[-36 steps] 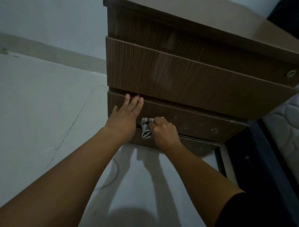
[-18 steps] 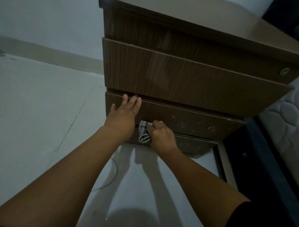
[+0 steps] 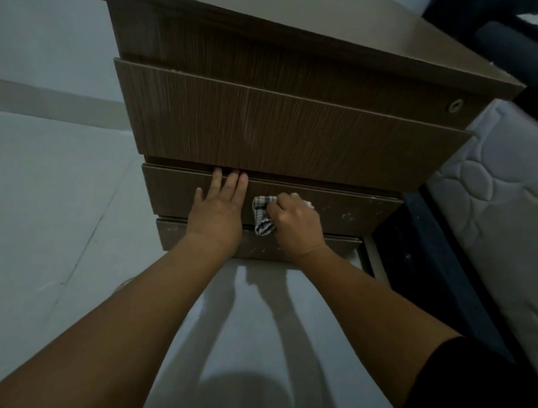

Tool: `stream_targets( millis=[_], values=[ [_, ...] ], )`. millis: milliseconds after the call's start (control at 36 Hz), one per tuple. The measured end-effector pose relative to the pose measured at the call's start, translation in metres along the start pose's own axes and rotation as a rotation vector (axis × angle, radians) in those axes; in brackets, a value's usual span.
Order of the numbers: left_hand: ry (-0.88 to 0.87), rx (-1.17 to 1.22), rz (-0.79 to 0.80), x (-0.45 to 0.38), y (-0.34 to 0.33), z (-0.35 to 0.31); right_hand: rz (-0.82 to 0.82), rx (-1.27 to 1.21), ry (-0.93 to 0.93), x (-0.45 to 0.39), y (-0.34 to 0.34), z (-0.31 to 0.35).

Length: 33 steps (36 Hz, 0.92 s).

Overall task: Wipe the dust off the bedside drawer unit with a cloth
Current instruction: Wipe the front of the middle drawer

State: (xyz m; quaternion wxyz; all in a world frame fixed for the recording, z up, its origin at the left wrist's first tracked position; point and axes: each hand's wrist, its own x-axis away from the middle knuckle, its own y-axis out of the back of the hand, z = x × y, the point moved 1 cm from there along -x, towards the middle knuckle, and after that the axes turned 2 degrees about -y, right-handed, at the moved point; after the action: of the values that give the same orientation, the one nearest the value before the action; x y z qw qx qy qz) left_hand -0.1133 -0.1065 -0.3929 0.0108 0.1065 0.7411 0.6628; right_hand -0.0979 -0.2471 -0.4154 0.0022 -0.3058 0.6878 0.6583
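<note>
Checked grey-and-white cloth (image 3: 263,216), bunched, sits against the front of the third drawer (image 3: 347,212) of the brown wood-grain bedside drawer unit (image 3: 283,127), near the drawer's middle and hanging over its lower edge. Right hand (image 3: 294,225) grips the cloth: fingers curled around it, knuckles toward the camera, the cloth showing at the thumb side. Left hand (image 3: 219,212) lies flat on the same drawer front, just beside the cloth; fingers straight and close together, tips reaching the gap under the larger second drawer (image 3: 289,127), thumb spread to the left. Pale specks visible on the third drawer's right part and on the bottom drawer (image 3: 174,236) below it. Small round metal fitting (image 3: 455,105) at the right end of the top front. Unit stands on a pale floor (image 3: 51,213); a quilted white mattress (image 3: 493,195) on a dark bed frame (image 3: 428,266) stands just right of it. Right arm ends in a black sleeve (image 3: 475,385).
</note>
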Motion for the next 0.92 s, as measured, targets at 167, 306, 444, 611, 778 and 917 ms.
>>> stream_targets(
  millis=[167, 306, 444, 611, 778, 917],
  values=[
    [-0.020, 0.001, -0.019, -0.001, -0.004, 0.003, 0.119, -0.027, -0.020, 0.010, -0.038, 0.008],
    [-0.019, 0.002, -0.007, -0.002, -0.005, 0.004, 0.295, -0.065, -0.127, 0.016, -0.064, 0.010],
    [-0.016, -0.027, 0.020, -0.001, -0.002, 0.005, 0.358, -0.080, -0.169, 0.020, -0.053, 0.012],
    [-0.018, -0.040, -0.006, 0.002, 0.004, 0.005, 0.138, -0.088, -0.105, 0.031, -0.012, 0.006],
    [-0.124, -0.088, -0.004, 0.006, 0.007, -0.015, -0.045, -0.075, -0.106, 0.029, 0.025, -0.024],
    [-0.113, -0.057, -0.005, -0.002, 0.004, -0.034, -0.057, -0.026, -0.109, 0.022, 0.029, -0.040]
  ],
)
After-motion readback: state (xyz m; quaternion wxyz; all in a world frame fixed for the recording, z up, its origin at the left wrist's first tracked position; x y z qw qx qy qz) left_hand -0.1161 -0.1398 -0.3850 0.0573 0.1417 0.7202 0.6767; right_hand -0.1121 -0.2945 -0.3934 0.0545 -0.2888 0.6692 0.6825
